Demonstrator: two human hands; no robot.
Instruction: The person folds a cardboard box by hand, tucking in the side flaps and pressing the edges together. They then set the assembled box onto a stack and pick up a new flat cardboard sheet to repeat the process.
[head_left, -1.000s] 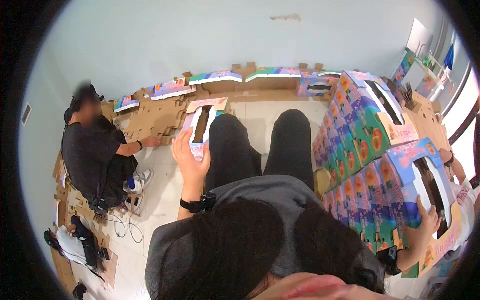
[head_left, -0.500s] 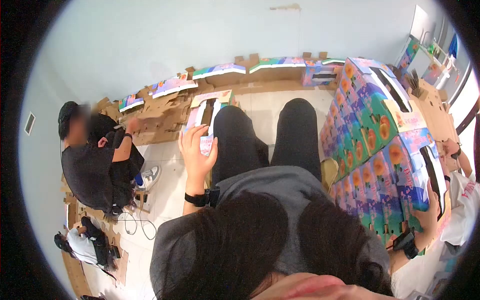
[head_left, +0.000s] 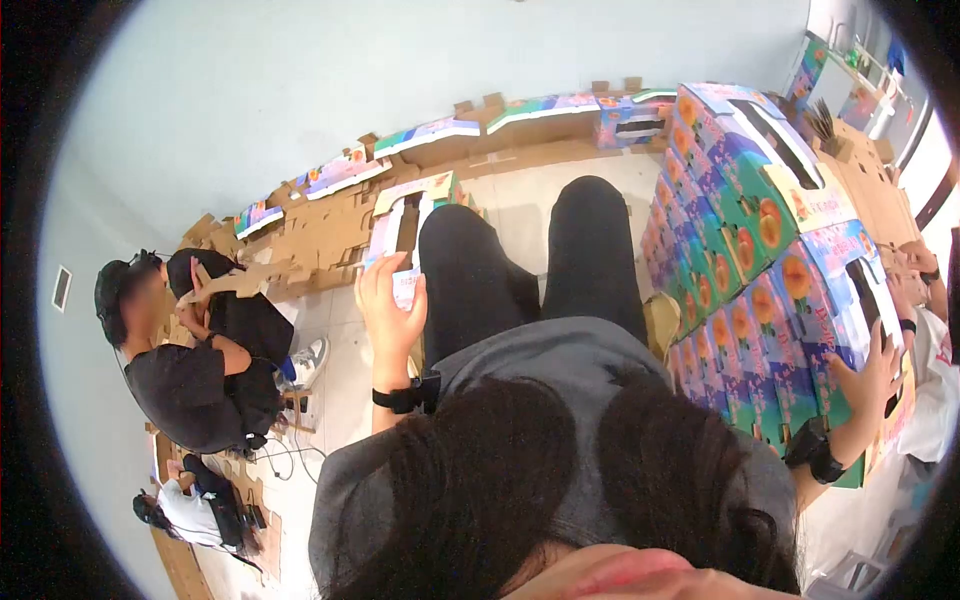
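Note:
At the near end of a printed peach carton (head_left: 432,188) with a long slot in its top, my left hand (head_left: 388,318) rests with fingers stretched out and thumb apart. A small pale printed part shows between thumb and fingers. To my right, my right hand (head_left: 866,385) lies with spread fingers against the near end of a row of upright peach boxes (head_left: 775,335), beside the slot of its top carton (head_left: 835,250). Neither hand is wrapped round anything. A second slotted carton (head_left: 735,105) tops the row farther off.
Flat brown cardboard (head_left: 320,240) and printed cartons (head_left: 430,135) line the wall. A co-worker in black (head_left: 190,380) sits at left holding cardboard; another person (head_left: 195,510) is behind. Beyond the stack, a person in white (head_left: 925,390) reaches towards cardboard. Cables (head_left: 285,460) lie on the floor.
My right hand has moved up and its fingers have spread against the carton. The left hand stays at its carton. The co-worker in black has brought a piece of cardboard onto the lap.

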